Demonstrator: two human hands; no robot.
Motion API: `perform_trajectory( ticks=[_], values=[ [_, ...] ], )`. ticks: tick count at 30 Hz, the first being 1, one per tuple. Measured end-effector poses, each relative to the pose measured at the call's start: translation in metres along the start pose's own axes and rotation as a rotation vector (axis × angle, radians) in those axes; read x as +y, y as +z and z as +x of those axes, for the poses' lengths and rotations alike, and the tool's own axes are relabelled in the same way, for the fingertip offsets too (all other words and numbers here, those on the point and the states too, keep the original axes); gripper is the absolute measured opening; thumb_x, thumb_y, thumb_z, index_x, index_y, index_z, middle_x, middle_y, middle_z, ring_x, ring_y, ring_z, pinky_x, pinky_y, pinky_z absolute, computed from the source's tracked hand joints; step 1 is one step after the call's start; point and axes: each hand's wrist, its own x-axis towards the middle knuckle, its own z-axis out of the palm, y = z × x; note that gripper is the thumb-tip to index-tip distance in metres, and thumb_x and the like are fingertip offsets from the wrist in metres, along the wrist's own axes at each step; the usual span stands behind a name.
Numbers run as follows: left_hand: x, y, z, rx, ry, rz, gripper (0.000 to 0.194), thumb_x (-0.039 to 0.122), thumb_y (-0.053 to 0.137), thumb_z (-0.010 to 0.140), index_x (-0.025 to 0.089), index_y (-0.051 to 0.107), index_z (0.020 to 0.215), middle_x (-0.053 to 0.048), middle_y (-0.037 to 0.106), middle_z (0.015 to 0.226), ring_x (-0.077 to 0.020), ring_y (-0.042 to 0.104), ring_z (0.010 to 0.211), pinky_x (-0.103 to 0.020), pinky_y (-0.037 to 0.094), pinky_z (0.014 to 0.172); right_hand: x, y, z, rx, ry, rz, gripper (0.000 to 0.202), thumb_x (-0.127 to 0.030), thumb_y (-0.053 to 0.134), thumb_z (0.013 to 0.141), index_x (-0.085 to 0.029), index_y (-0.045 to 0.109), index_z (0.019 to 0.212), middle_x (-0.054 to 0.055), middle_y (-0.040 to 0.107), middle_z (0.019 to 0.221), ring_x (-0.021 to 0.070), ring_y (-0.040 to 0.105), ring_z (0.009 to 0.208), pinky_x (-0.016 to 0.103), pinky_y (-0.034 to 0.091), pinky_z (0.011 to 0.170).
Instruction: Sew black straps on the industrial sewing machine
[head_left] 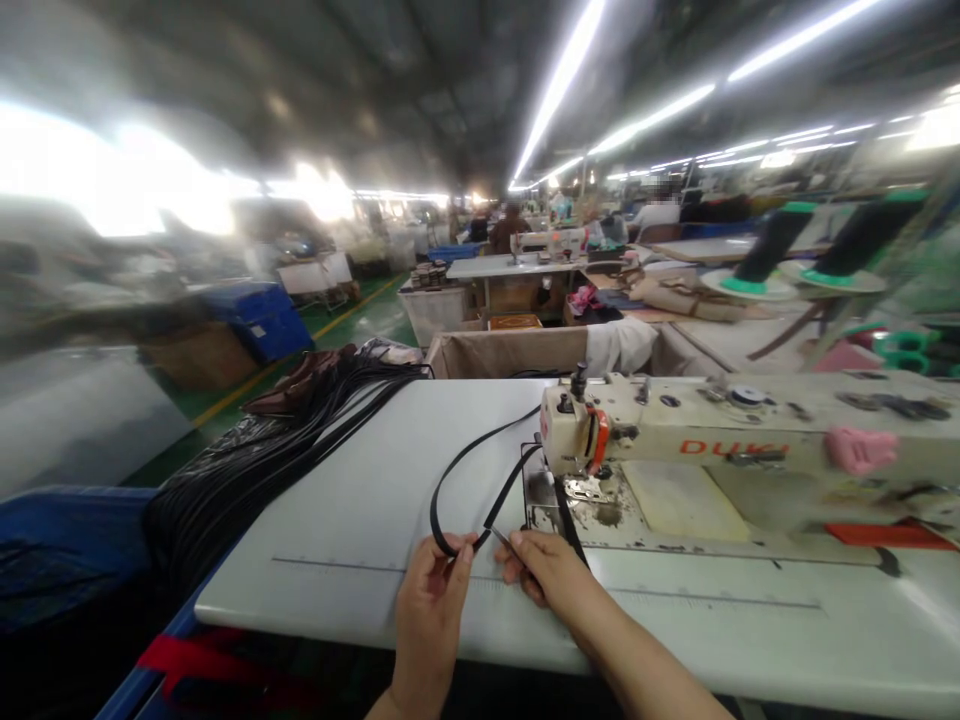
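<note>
A thin black strap (441,478) curves in a loop over the pale work table (360,480), its far parts running toward the sewing machine (675,430). My left hand (435,590) pinches the strap near its end, close to the table's front edge. Just to the right, my right hand (544,565) is closed on a small metal tool (501,538), whose tip touches or nearly touches the strap. What kind of tool it is cannot be made out, as my fingers cover most of it.
Many black straps (300,450) hang over the table's left side, above a blue bin (67,560). A fabric-lined bin (510,352) stands behind the table. Two black thread cones (776,240) rise at the back right. People sit at machines farther off.
</note>
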Motion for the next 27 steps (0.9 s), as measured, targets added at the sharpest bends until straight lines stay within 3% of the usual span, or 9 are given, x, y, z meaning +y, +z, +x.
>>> perform_trajectory(
  ticks=[15, 20, 22, 24, 27],
  values=[
    [0.021, -0.031, -0.014, 0.045, 0.153, 0.134, 0.019, 0.037, 0.070, 0.093, 0.021, 0.068, 0.102, -0.010, 0.073, 0.109, -0.0241, 0.074, 0.107, -0.034, 0.062, 0.096, -0.009, 0.018, 0.000, -0.174, -0.039, -0.078, 0.064, -0.078, 0.054, 0.082, -0.016, 0.069, 0.082, 0.000, 0.059, 0.061, 0.0083, 0.033, 0.044, 0.025, 0.019, 0.045],
    [0.020, -0.036, -0.019, 0.027, 0.164, 0.159, 0.017, 0.035, 0.069, 0.093, 0.021, 0.069, 0.102, -0.009, 0.072, 0.110, -0.0241, 0.074, 0.108, -0.034, 0.062, 0.096, -0.013, 0.024, 0.002, -0.187, -0.096, -0.142, 0.056, -0.070, 0.050, 0.088, -0.018, 0.067, 0.078, -0.005, 0.046, 0.055, 0.0103, 0.033, 0.048, 0.026, 0.023, 0.049],
    [0.020, -0.038, -0.021, 0.025, 0.145, 0.171, 0.018, 0.037, 0.069, 0.093, 0.021, 0.069, 0.102, -0.010, 0.073, 0.110, -0.0241, 0.073, 0.108, -0.035, 0.062, 0.096, -0.014, 0.024, 0.000, -0.171, -0.122, -0.163, 0.052, -0.065, 0.048, 0.091, -0.019, 0.065, 0.076, -0.005, 0.041, 0.054, 0.0122, 0.036, 0.052, 0.026, 0.027, 0.052],
    [0.022, -0.039, -0.020, 0.019, 0.103, 0.189, 0.021, 0.040, 0.067, 0.094, 0.021, 0.069, 0.103, -0.010, 0.073, 0.110, -0.0247, 0.073, 0.107, -0.035, 0.061, 0.095, -0.015, 0.021, -0.005, -0.099, -0.180, -0.240, 0.043, -0.057, 0.048, 0.095, -0.020, 0.063, 0.079, -0.004, 0.046, 0.061, 0.0149, 0.044, 0.061, 0.028, 0.033, 0.059],
    [0.024, -0.045, -0.013, -0.006, 0.027, 0.241, 0.030, 0.048, 0.057, 0.098, 0.021, 0.070, 0.101, -0.010, 0.074, 0.109, -0.0257, 0.073, 0.108, -0.038, 0.060, 0.096, -0.012, 0.008, -0.017, 0.146, -0.352, -0.655, 0.020, -0.040, 0.057, 0.095, -0.021, 0.060, 0.089, 0.003, 0.060, 0.081, 0.0210, 0.057, 0.080, 0.033, 0.043, 0.073]
  ],
)
